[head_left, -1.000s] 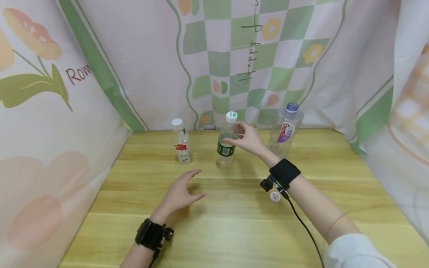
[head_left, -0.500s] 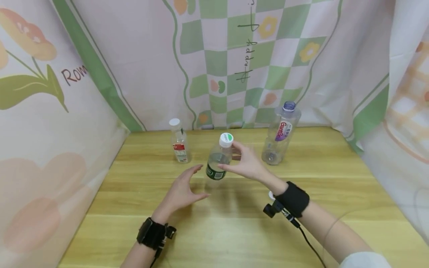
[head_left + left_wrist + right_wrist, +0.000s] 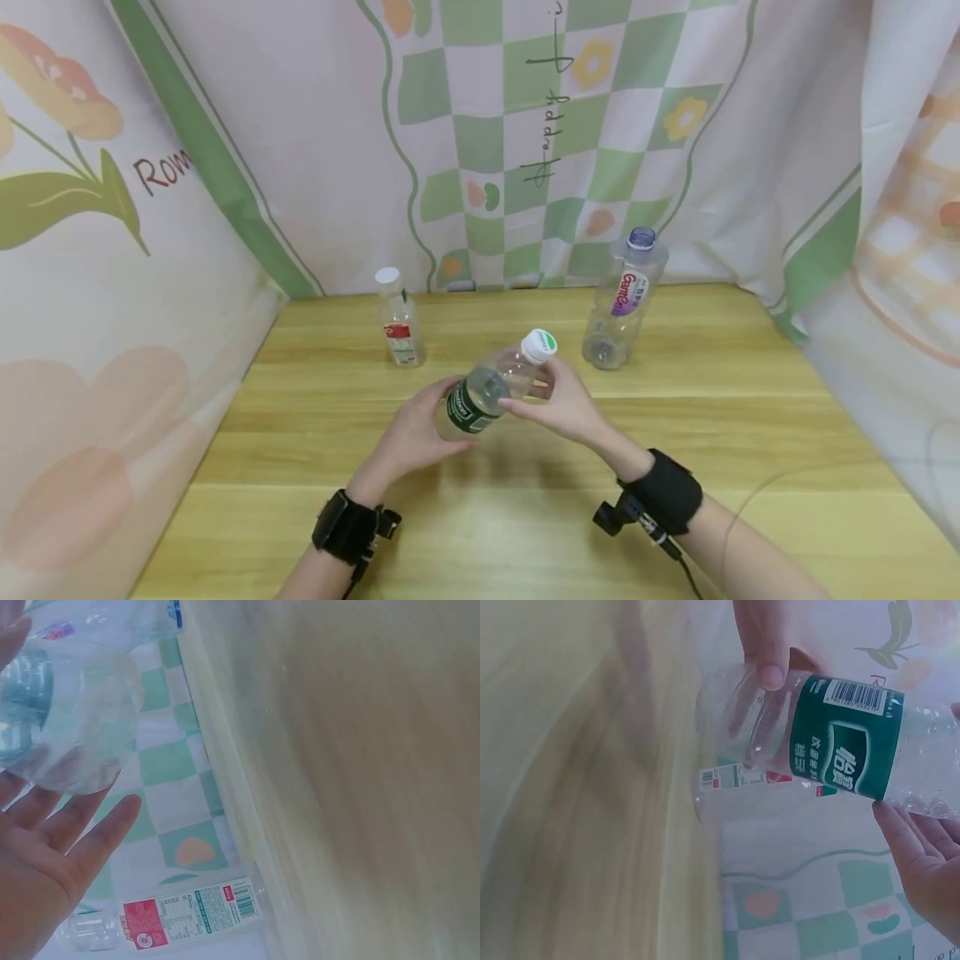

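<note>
A clear plastic bottle (image 3: 468, 406) with a green label and white cap (image 3: 538, 346) tilts above the table, its cap end up and to the right. My left hand (image 3: 415, 427) holds its base between thumb and fingers; in the right wrist view, the left thumb (image 3: 772, 673) presses the clear plastic beside the label. Near the shoulder, my right hand (image 3: 567, 406) grips the bottle, thumb at the front and fingers behind. The right wrist view shows the green label (image 3: 847, 739) with its barcode, and right fingers (image 3: 900, 832) against the bottle's upper part.
A small clear bottle (image 3: 401, 333) with a red-and-white label and white cap stands at the back left of the wooden table (image 3: 315, 400). Back right stands a larger uncapped bottle (image 3: 626, 300) with a purple label. A patterned cloth (image 3: 337, 150) hangs behind.
My right hand has brought the green-labelled bottle from the back toward me and tilted it. My left hand has come round its base. The loose white cap is now hidden behind the right arm.
</note>
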The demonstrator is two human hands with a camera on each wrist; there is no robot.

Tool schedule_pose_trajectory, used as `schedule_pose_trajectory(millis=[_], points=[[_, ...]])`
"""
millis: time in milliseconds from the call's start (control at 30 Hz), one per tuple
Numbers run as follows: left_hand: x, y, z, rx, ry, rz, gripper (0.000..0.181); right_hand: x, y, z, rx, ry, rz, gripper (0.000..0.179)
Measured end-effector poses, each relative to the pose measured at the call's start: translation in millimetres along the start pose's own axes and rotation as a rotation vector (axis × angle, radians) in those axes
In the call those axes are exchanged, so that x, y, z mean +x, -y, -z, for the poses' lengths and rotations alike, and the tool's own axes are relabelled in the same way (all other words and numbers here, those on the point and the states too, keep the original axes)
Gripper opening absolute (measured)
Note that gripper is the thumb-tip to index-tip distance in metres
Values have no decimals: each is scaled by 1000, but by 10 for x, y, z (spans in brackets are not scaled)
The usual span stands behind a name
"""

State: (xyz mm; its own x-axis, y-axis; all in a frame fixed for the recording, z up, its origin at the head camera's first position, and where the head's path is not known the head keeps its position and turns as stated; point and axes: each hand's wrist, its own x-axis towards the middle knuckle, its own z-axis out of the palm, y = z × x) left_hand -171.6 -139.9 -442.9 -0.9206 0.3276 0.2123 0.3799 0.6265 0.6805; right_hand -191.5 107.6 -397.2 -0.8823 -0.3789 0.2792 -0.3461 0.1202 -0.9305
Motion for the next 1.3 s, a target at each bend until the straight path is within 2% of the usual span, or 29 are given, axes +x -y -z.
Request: schedule_pose_trajectory(millis=[200,333,567,667,833,967,1033,1133,1300], points=[[-2,-16,-25,-12,7,10,89,-65,-94,48,159,7,61,61],[-6,-25,-36,-22,4,5,86,-106,-173,83,206,16,102,60],[7,-33,-45,-28,0,20,80,-171,-237,177,173,21,66,63],[13,-34,-48,-14,-14,21,79,-197,-229,245,127,9,12,68],[0,-32,-46,1,-26,27,79,-237,-184,380,132,-30,-56,78],[-6,-24,-52,5,-31,46,79,-239,-128,502,129,-80,-31,68],[-5,-17,-56,15,-38,48,79,-209,-85,569,84,-111,-13,54],[0,-6,-61,28,-49,42,80,-135,4,667,-87,-150,-7,37],[12,5,-70,36,-55,31,80,-36,189,744,-439,-157,-53,36]])
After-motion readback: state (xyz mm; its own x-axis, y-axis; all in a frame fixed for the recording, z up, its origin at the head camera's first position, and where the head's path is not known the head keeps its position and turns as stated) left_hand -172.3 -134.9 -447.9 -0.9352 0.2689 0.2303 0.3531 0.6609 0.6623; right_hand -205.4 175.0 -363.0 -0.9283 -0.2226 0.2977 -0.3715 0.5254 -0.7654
